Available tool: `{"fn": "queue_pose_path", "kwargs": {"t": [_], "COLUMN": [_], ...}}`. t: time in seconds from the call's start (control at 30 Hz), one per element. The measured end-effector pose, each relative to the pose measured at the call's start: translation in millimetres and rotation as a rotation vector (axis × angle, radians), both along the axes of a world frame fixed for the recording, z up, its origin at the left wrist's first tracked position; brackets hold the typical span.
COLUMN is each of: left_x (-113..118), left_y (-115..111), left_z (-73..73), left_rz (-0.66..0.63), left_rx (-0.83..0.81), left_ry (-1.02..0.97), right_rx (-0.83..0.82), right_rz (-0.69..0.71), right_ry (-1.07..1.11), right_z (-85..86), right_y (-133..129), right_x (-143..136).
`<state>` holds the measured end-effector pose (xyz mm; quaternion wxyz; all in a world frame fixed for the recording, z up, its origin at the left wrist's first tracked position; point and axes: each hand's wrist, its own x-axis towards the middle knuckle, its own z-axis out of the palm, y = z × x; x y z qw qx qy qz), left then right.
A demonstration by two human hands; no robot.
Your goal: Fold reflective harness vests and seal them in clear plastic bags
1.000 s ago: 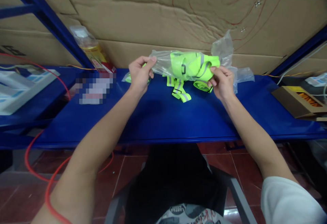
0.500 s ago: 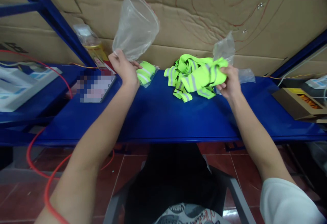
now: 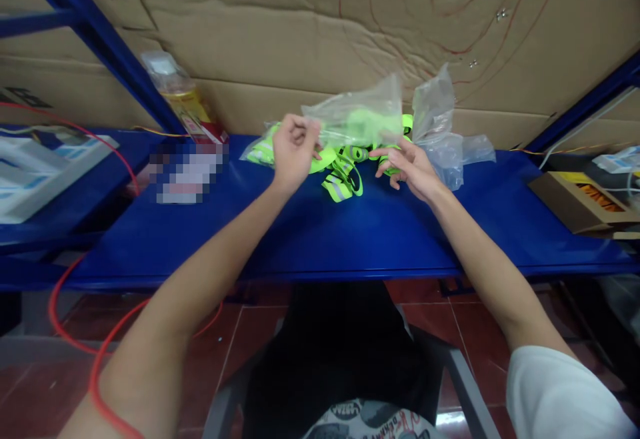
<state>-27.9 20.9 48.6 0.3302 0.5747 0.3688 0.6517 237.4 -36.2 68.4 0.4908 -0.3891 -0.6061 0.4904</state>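
Observation:
My left hand (image 3: 296, 149) pinches one end of a clear plastic bag (image 3: 357, 111), which stretches to the right above the table. Neon yellow-green straps with grey stripes (image 3: 341, 182) lie beneath and behind the bag. My right hand (image 3: 407, 164) is at the bag's right end with its fingers apart, beside the straps, and nothing is seen held in it. A clear bag with folded green material inside (image 3: 261, 150) rests just left of my left hand. More clear bags (image 3: 437, 139) sit behind and right of my right hand.
The blue table (image 3: 350, 239) backs onto a cardboard sheet (image 3: 280, 32). A bottle with a yellow label (image 3: 183, 95) and a blurred-out item stand at the left. An open cardboard box (image 3: 580, 202) is at the right. A red hose (image 3: 95, 385) loops at the lower left.
My left hand has moved right and lower with the clear bag, now spread over the straps. My right hand has let go of the green bundle and shifted left.

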Motion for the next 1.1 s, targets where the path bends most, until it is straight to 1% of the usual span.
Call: {"fn": "queue_pose_path", "kwargs": {"t": [0.1,0.13,0.17,0.2,0.27,0.3,0.33,0.4,0.47,0.53,0.67,0.73,0.8,0.87,0.93,1.0,1.03,1.1], "left_x": [16.2,18.5,19.1,17.8,11.1,6.6,2.0,-6.0,-10.7,-12.8,-19.4,-28.8,-42.4,-57.2,-69.8,-78.5,-81.3,-84.4], "left_y": [-22.3,-27.1,-30.0,-30.9,-27.3,-23.8,-20.0,-13.4,-10.0,-9.1,-2.7,5.1,14.0,22.2,29.6,36.9,40.4,45.7], "left_z": [-1.0,-1.6,-2.2,-3.0,-4.5,-5.2,-5.7,-5.5,-3.8,-0.9,3.7,4.0,2.6,-1.4,-8.2,-16.7,-20.7,-25.6], "left_rz": [-0.219,-0.271,-0.286,-0.259,-0.114,-0.042,0.005,0.023,-0.004,-0.012,0.033,0.104,0.222,0.359,0.451,0.490,0.496,0.494], "left_rx": [0.044,0.056,0.079,0.112,0.199,0.233,0.249,0.241,0.214,0.190,0.156,0.138,0.105,0.047,-0.068,-0.218,-0.275,-0.314], "left_ry": [0.158,0.226,0.295,0.362,0.469,0.500,0.518,0.530,0.536,0.550,0.557,0.535,0.529,0.595,0.718,0.834,0.861,0.844], "right_rx": [-0.024,-0.018,-0.003,0.016,0.050,0.052,0.037,-0.054,-0.145,-0.177,-0.130,-0.095,-0.051,-0.016,-0.006,-0.017,-0.018,-0.008], "right_rz": [-0.028,-0.067,-0.123,-0.192,-0.334,-0.386,-0.396,-0.305,-0.201,-0.136,-0.017,0.031,0.069,0.106,0.147,0.183,0.194,0.210], "right_ry": [-0.002,0.007,0.030,0.070,0.201,0.283,0.355,0.392,0.310,0.178,-0.034,-0.101,-0.149,-0.178,-0.192,-0.198,-0.198,-0.191], "right_z": [-6.5,-7.9,-8.0,-6.5,1.2,6.4,11.6,18.9,19.2,13.4,-3.0,-9.5,-14.9,-19.6,-24.0,-27.7,-29.2,-31.4], "right_y": [2.3,4.5,7.1,9.9,14.7,16.2,17.0,16.9,15.2,12.5,3.8,-0.8,-3.8,-5.0,-5.0,-4.5,-4.3,-4.5], "right_x": [-6.2,-6.1,-4.1,0.0,13.1,20.9,28.3,38.6,39.2,30.4,2.6,-7.8,-14.1,-17.0,-18.0,-18.3,-18.5,-19.4]}}
